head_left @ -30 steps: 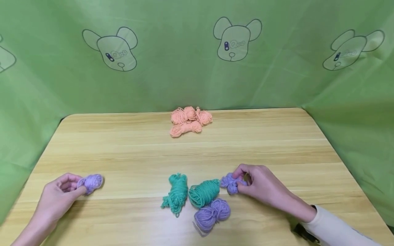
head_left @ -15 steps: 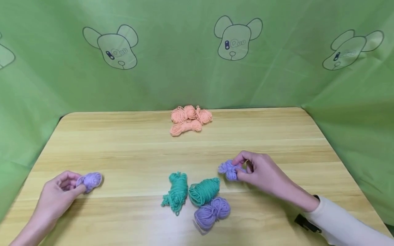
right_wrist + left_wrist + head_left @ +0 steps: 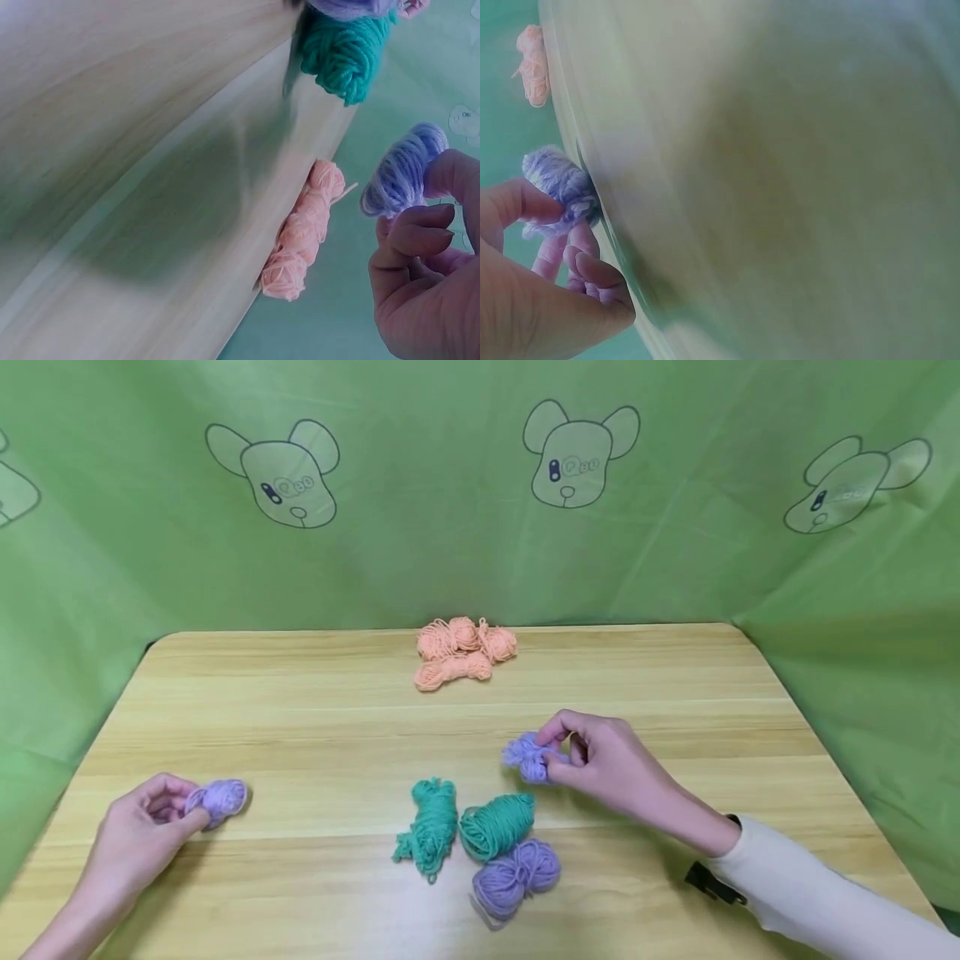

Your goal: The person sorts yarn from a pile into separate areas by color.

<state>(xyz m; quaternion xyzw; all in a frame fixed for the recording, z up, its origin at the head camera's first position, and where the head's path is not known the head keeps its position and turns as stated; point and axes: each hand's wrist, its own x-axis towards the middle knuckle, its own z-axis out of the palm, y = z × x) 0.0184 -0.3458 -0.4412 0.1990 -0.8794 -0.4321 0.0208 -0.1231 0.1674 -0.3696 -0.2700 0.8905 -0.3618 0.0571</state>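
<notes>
At the left of the table, my left hand [image 3: 142, 835] pinches a small purple yarn bundle [image 3: 223, 800] between thumb and fingers, close over the wood. My right hand [image 3: 607, 756] grips another purple yarn bundle [image 3: 529, 758] by its right end; in the right wrist view this purple bundle [image 3: 405, 171] shows raised above the tabletop. Just below it in the head view lies a green yarn bundle [image 3: 498, 827], with a second green bundle [image 3: 433, 828] to its left. A larger purple bundle [image 3: 517, 881], tied at its middle, lies against the front of the right green one.
Several peach yarn bundles [image 3: 457, 668] sit together at the table's far edge. A green cloth [image 3: 435, 543] printed with mouse heads hangs behind and along both sides of the wooden table [image 3: 300, 718]. A black strap [image 3: 712, 885] hangs at my right sleeve.
My right hand has lifted the purple bundle from beside the right green one and carried it away from me, then leftward. The left hand stays almost in place with its bundle.
</notes>
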